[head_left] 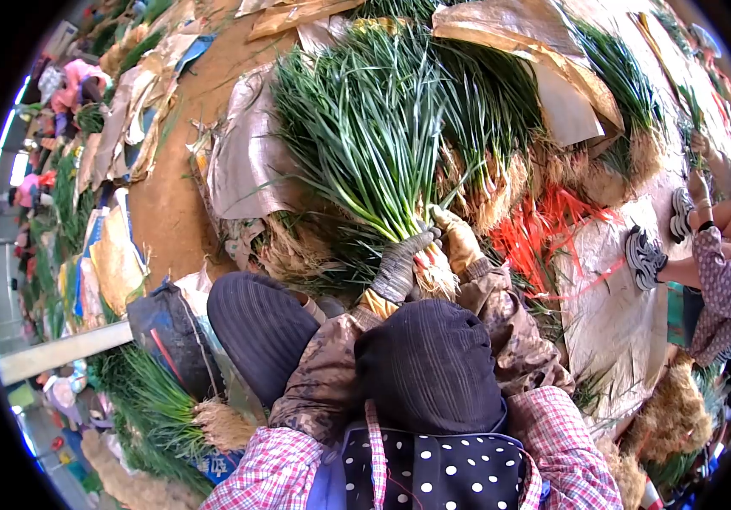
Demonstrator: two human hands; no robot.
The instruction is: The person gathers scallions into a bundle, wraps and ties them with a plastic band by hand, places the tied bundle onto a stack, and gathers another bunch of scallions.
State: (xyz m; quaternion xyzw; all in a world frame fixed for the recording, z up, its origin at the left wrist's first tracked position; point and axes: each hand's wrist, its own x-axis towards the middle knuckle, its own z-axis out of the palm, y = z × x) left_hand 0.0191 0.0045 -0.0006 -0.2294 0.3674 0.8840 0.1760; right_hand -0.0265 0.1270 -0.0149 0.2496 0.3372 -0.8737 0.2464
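Note:
A large bunch of green onions (374,127) fans out in front of me, its leaves pointing away and its pale roots (435,276) toward me. My left hand (399,268), in a grey glove, is closed around the stems just above the roots. From the other side my right hand (457,240), in a tan glove, presses its bent fingers against the same stems; part of its grip is hidden. More green onions (488,136) lie just behind and to the right, with tangled roots. Red plastic strips (544,234) are heaped right of my hands.
Sacking (251,153) lies under and beside the onions, and another sack (527,30) covers some at the back. At the right sits a person (726,272) with sandalled feet near the sheet (616,293). Another onion bundle (170,408) lies at my left, beside a dark container (177,340).

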